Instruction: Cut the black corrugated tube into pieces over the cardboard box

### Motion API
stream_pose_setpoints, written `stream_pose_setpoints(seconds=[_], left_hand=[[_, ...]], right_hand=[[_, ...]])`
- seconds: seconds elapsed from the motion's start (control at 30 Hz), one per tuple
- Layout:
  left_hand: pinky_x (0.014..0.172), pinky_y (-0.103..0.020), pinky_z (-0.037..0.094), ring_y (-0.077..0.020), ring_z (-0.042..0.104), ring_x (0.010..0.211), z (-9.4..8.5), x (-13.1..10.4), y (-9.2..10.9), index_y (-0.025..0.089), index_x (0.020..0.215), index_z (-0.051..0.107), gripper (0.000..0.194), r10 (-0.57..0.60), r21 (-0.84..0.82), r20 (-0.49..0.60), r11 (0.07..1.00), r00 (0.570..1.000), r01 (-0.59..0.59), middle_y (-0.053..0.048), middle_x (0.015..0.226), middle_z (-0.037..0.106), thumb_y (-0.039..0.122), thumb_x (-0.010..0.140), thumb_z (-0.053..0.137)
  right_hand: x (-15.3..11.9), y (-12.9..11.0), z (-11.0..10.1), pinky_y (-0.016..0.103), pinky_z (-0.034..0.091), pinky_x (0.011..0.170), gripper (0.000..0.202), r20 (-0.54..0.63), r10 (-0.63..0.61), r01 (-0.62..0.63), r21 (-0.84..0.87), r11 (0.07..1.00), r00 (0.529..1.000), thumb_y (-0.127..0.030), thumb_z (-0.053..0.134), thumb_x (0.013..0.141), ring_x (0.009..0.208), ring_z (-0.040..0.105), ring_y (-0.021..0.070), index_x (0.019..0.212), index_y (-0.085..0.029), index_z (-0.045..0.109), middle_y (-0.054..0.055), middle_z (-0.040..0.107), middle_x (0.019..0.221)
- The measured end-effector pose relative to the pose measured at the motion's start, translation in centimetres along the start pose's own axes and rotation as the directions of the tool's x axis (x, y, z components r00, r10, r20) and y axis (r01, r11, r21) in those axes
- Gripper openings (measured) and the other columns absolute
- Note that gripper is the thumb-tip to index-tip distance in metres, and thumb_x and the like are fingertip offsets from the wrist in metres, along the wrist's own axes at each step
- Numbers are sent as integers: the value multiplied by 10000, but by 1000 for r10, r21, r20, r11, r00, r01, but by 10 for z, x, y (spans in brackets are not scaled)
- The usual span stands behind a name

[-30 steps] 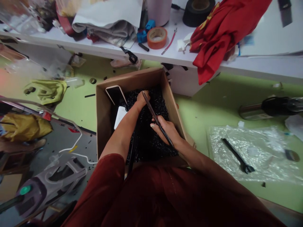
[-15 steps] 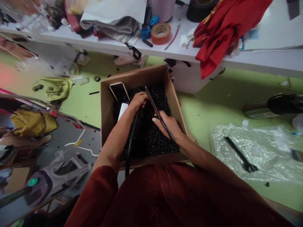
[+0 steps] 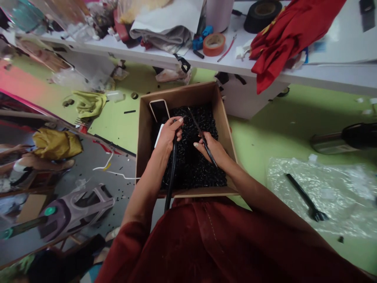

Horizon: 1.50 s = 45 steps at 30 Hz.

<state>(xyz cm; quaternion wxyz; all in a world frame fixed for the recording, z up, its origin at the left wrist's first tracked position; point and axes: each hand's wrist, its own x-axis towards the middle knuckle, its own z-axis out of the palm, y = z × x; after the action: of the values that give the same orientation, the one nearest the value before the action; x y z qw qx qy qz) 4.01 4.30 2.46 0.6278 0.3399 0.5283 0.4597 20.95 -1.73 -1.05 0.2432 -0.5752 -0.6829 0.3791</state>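
Observation:
My left hand (image 3: 171, 133) is closed round the upper end of a black corrugated tube (image 3: 170, 181), which runs down over the near edge of a cardboard box (image 3: 231, 147) toward my shirt. In my right hand (image 3: 212, 147) is a long, thin, dark bladed tool (image 3: 196, 124), its tip pointing away from me and slanting left. The tool's exact kind is hard to make out. A gap separates its blade from my left fingers. Beneath both hands, many small black pieces (image 3: 203, 179) fill the box. A phone with a pale frame (image 3: 159, 111) leans in the box's far left corner.
A white shelf (image 3: 229, 65) crosses beyond the box, carrying orange tape (image 3: 214, 44), black tape (image 3: 262, 13) and red cloth (image 3: 282, 43). At right lie a clear plastic sheet (image 3: 347, 196), a black tool (image 3: 303, 194) and a flask (image 3: 335, 139). Another person's arm (image 3: 13, 149) shows at left.
My left hand has drawn back from the blade, its thumb now raised on the tube. The right hand still holds the tool. The whole view has shifted, so the scene sits further right.

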Motion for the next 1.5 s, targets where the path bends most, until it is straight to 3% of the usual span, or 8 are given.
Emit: stream_pose_setpoints(seconds=[0.17, 0.37, 0.73, 1.1, 1.5], left_hand=[[338, -188, 252, -1, 378, 374, 1, -13, -8, 178, 904, 530, 189, 9, 58, -60, 998, 998, -6, 22, 770, 626, 249, 779, 652], [353, -182, 238, -30, 342, 335, -3, -14, -14, 191, 883, 553, 151, 77, 210, -82, 976, 994, -58, 93, 460, 409, 227, 778, 655], [352, -161, 235, -29, 341, 330, 0, -12, -18, 163, 901, 555, 110, 93, 305, -35, 949, 995, -78, 100, 431, 390, 178, 808, 612], [354, -169, 235, -38, 338, 334, -2, -10, -21, 153, 906, 564, 104, 90, 331, -6, 940, 996, -83, 95, 422, 394, 208, 823, 591], [349, -170, 250, -40, 348, 337, 1, -11, -23, 169, 882, 523, 108, 32, 272, -35, 962, 999, -21, 95, 437, 406, 218, 818, 594]], right_hand=[[-1, 1, 5, 344, 466, 775, 459, 56, -18, 20, -30, 999, 998, -487, 480, 870, 852, 610, 217, 1205, -176, 434, 109, 640, 1045], [-1, 1, 6, 357, 456, 810, 474, 103, -15, 26, -112, 993, 995, -509, 451, 881, 913, 606, 231, 1208, -166, 441, 117, 624, 1076], [2, 0, 7, 368, 459, 781, 471, 128, 24, -4, -154, 988, 991, -517, 438, 882, 886, 612, 246, 1192, -163, 462, 118, 636, 1029], [2, -4, 5, 352, 440, 786, 416, 116, 42, -20, -182, 983, 992, -482, 388, 905, 936, 611, 271, 1146, -160, 495, 137, 644, 1050], [1, -8, 3, 299, 406, 681, 316, 123, 93, -72, -165, 984, 988, -431, 401, 891, 813, 627, 240, 1074, -195, 503, 98, 667, 930]])
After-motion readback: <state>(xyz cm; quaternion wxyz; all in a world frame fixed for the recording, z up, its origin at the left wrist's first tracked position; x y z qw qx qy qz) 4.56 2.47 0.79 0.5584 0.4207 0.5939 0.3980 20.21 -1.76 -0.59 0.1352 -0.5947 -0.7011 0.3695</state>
